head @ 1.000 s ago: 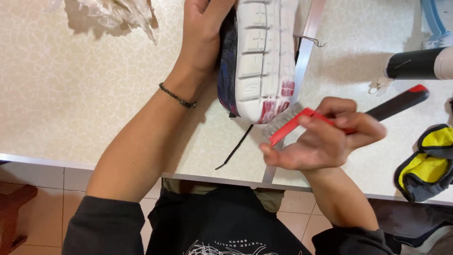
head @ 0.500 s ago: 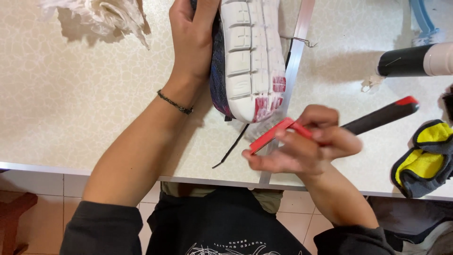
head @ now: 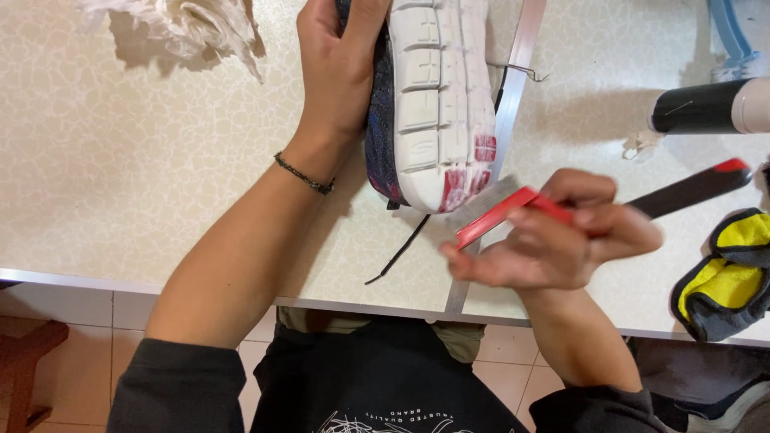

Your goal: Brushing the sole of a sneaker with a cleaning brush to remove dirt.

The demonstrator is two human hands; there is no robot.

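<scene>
A shoe [head: 437, 96] lies sole-up on the pale patterned surface [head: 120, 176], its white ridged sole facing the camera with red patches near the heel end and a dark blue-purple upper showing along its left edge. The left hand [head: 337, 72] wraps that upper side, its grip pressed around the shoe, with the thumb lying over toward the sole; a thin dark bracelet [head: 305, 174] circles the wrist. The right hand [head: 561, 236] sits just below and right of the heel, its grip pinching a brush [head: 501, 212] with a red back and a long black handle tipped in red that runs off to the right; the bristles touch or lie just against the heel end of the sole. A black shoelace [head: 397, 252] trails from under the heel toward the surface's near edge. A metal strip [head: 513, 72] runs along the surface beside the shoe. Crumpled white paper [head: 184, 28] lies at the top left, well apart from both hands. On the right, a black and white cylinder [head: 710, 106] lies on its side, and a yellow and grey cloth [head: 730, 273] rests near the edge
</scene>
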